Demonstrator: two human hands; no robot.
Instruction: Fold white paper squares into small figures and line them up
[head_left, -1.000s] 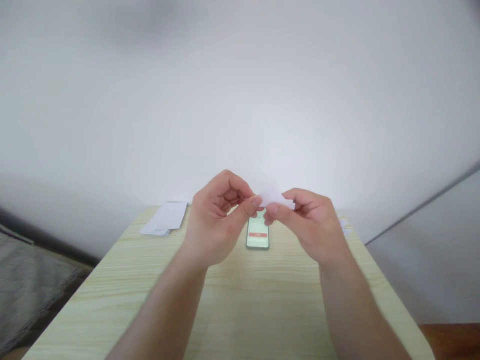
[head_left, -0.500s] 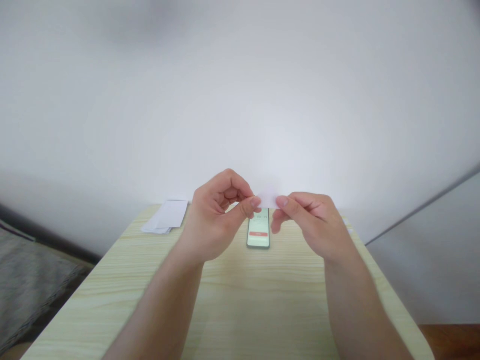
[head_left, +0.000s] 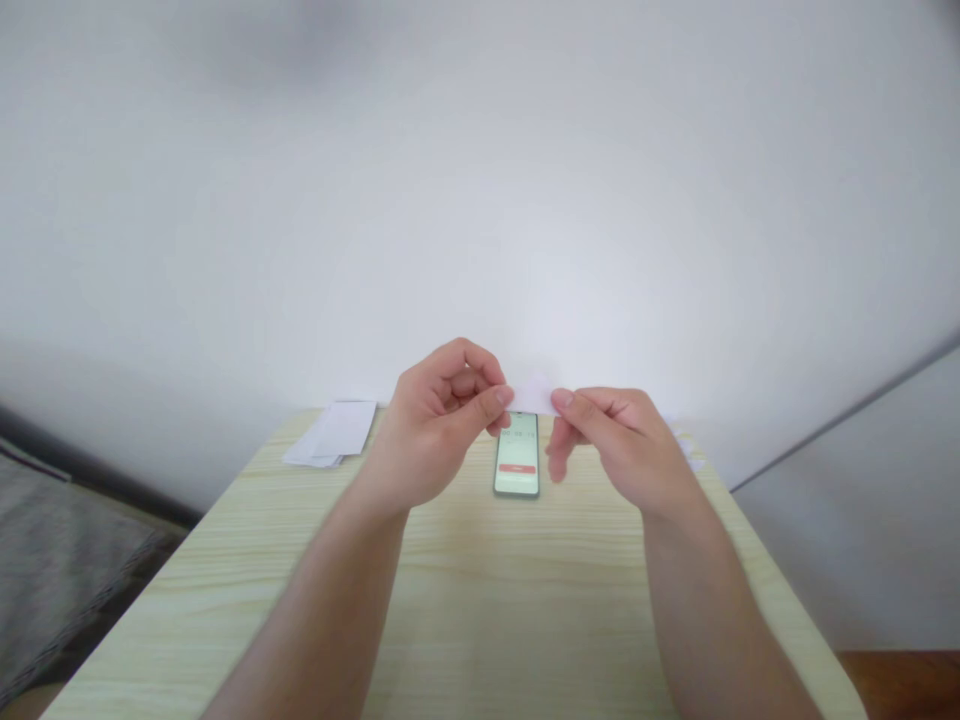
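Between my hands, above the table, is a small piece of white paper, hard to make out against the white wall. My left hand pinches its left end between thumb and forefinger. The right end is pinched by the thumb and forefinger of my right hand, whose lower fingers hang down apart from the paper. Below and behind the paper, a phone lies face up with a lit screen showing digits and a red bar.
White paper sheets lie in a loose pile at the table's back left. Small white paper pieces sit at the back right, partly hidden by my right hand. The wooden table meets a white wall behind.
My right thumb has slid outward to the paper's right end, so the hands are slightly farther apart. The lower fingers of my right hand have dropped away from the paper.
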